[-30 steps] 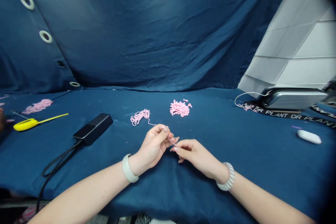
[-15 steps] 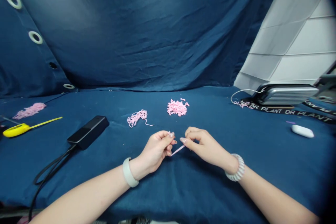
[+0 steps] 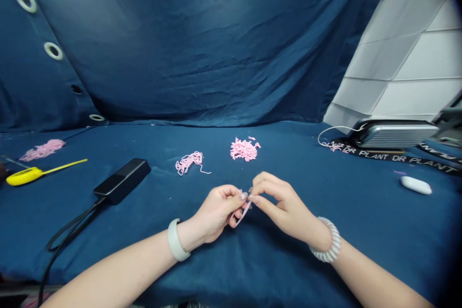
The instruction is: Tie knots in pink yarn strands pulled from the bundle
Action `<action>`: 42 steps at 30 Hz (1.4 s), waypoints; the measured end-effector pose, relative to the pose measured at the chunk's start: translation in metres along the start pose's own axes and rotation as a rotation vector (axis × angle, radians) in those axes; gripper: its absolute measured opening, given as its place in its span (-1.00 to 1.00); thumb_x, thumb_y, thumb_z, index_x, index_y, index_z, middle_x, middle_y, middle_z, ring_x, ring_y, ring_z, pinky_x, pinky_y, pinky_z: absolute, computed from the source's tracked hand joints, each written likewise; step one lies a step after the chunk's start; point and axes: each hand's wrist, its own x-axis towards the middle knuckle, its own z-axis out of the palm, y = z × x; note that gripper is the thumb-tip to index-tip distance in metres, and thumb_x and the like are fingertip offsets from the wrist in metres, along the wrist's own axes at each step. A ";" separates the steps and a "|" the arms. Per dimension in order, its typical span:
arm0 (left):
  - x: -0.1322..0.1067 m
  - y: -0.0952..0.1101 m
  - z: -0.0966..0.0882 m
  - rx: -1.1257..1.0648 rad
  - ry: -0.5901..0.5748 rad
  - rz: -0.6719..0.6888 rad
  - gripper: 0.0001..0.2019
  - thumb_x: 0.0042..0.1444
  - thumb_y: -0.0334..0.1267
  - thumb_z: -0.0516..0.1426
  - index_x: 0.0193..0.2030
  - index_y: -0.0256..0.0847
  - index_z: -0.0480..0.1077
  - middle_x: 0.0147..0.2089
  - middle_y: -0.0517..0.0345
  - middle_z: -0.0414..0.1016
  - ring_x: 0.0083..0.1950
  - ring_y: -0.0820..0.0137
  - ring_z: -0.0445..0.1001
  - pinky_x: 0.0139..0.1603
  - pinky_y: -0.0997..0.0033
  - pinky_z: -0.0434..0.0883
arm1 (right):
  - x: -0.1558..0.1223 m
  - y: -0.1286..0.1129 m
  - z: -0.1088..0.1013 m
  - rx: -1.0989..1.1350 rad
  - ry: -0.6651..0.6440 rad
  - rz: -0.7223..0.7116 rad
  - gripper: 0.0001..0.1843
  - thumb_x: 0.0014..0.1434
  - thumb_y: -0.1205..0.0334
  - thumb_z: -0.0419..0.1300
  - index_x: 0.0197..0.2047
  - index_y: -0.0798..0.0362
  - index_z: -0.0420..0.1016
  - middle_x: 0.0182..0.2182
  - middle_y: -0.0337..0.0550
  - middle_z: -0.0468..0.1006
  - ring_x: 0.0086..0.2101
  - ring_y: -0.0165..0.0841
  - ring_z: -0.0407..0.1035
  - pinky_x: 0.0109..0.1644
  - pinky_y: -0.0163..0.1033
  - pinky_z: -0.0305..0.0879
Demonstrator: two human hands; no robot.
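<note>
Near the front edge of the blue cloth-covered tabletop point(image 3: 296, 279), seen from the head camera, the left hand point(image 3: 214, 212) and right hand point(image 3: 285, 202) meet at the middle, both pinching a short pink strand point(image 3: 243, 212) that bends into a narrow loop between them; the fingers hide part of it. Both grips look light and fingertip-only, so easing either pinch could let the thin strand slip free, and a hard pull might stretch or tear it. Just beyond lie a loose pink tangle point(image 3: 187, 162) and a heap of short pink pieces point(image 3: 244, 149), where a dropped strand could get mixed in or a stray sweep of the hand could scatter the pieces. A black power bank point(image 3: 121, 181) sits toward the left, its cable point(image 3: 72, 231) trailing forward, and could snag a wrist.
</note>
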 end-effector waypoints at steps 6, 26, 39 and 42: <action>-0.002 -0.002 0.000 0.003 -0.107 -0.009 -0.70 -0.11 -0.14 0.28 -0.52 -0.30 0.30 -0.72 0.27 0.30 -0.71 0.64 0.23 -0.71 0.68 0.16 | 0.000 0.001 0.009 0.162 0.085 0.104 -0.84 0.18 0.27 0.11 -0.43 0.08 0.42 -0.41 -0.18 0.35 -0.36 -0.41 0.29 -0.23 -0.26 0.23; -0.008 0.005 -0.005 0.131 -0.231 -0.150 -0.67 -0.16 -0.11 0.30 -0.60 -0.38 0.37 -0.77 0.22 0.27 -0.79 0.62 0.19 -0.77 0.67 0.06 | 0.000 0.007 0.017 0.491 -0.171 0.294 -0.77 0.12 0.08 0.17 -0.32 0.02 0.57 -0.38 -0.24 0.20 -0.37 -0.47 0.18 -0.21 -0.29 0.21; -0.001 0.000 -0.010 0.135 -0.189 -0.116 -0.80 -0.10 -0.23 0.29 -0.44 -0.35 0.44 -0.47 0.17 0.41 -0.41 0.55 0.35 -0.33 0.53 0.27 | -0.002 0.004 0.028 0.117 0.201 0.216 -0.77 0.17 0.37 0.06 -0.52 0.10 0.34 -0.38 -0.21 0.28 -0.34 -0.45 0.24 -0.23 -0.30 0.19; 0.000 -0.001 -0.010 0.210 -0.209 -0.028 -0.79 -0.04 -0.19 0.24 -0.45 -0.33 0.42 -0.44 0.10 0.46 -0.35 0.48 0.38 -0.27 0.49 0.26 | -0.002 0.006 0.030 0.106 0.244 0.213 -0.79 0.19 0.36 0.05 -0.49 0.09 0.34 -0.36 -0.19 0.29 -0.32 -0.43 0.25 -0.22 -0.29 0.20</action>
